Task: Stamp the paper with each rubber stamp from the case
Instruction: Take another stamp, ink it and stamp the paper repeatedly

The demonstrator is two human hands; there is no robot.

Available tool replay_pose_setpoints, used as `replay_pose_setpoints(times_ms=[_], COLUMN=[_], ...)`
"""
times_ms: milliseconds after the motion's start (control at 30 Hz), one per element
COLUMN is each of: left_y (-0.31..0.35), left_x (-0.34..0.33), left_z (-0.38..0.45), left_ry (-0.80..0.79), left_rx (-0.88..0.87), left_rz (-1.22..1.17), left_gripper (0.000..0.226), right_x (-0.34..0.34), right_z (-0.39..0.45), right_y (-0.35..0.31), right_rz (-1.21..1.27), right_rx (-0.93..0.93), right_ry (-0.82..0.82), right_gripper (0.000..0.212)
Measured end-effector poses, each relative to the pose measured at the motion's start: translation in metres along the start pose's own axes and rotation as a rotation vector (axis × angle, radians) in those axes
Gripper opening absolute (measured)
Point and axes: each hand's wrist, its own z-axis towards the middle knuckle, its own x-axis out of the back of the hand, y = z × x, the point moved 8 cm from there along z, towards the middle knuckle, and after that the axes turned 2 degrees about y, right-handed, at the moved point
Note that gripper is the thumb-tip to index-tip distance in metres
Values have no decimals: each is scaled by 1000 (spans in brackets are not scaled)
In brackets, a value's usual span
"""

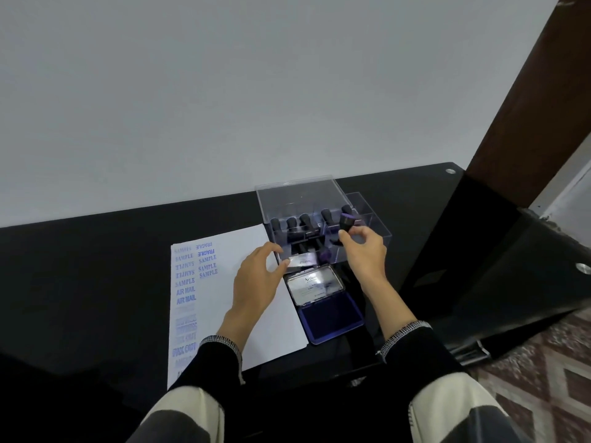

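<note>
Head view: a black-handled rubber stamp (pixel 347 221) sits pinched in the right hand (pixel 364 251), thumb and fingertips curled round its lower end, the handle tilting up and away from the palm, its purple-tinged top just above the knuckles. Directly beneath and behind that grip is the clear plastic case (pixel 377 238), lid standing open at the back, and a row of other stamps (pixel 303 223) stands upright inside it, just left of the held one. Nearer the person than the grip, close below the wrist, the ink pad (pixel 329 310) lies open, its metal lid folded back towards the case and the dark blue pad facing up. Across to the left, the left hand (pixel 256 279) hovers with fingers relaxed and spread, fingertips at the case's front left corner, gripping nothing. Under that hand lies the paper (pixel 224 302), with blue impressions in columns down its left part: SAMPLE, FRAGILE, AIR MAIL. Everything rests on a glossy black desk (pixel 447 225)
</note>
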Motion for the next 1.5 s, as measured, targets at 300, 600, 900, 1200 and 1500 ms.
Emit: replay_pose_setpoints(times_ms=[300, 600, 900, 1200, 1500], left_y=[6, -9, -7, -8, -10], left_x=[-9, -31, -28, -29, -29], left_z=[-64, -93, -96, -96, -95], left_ry=[-228, -444, -404, -403, -390], left_rx=[-99, -139, -144, -148, -144], left_rz=[171, 408, 397, 389, 400], left_gripper=[51, 98, 91, 87, 88], right_x=[5, 5, -4, -6, -5], right_z=[-41, -86, -102, -108, -117], right_y=[16, 26, 20, 18, 23], right_rz=[148, -78, -282, -285, -314], right_rx=[65, 256, 406, 475, 564], right_ry=[-85, -324, -421, -343, -208], right_gripper=[15, 49, 38, 22, 30])
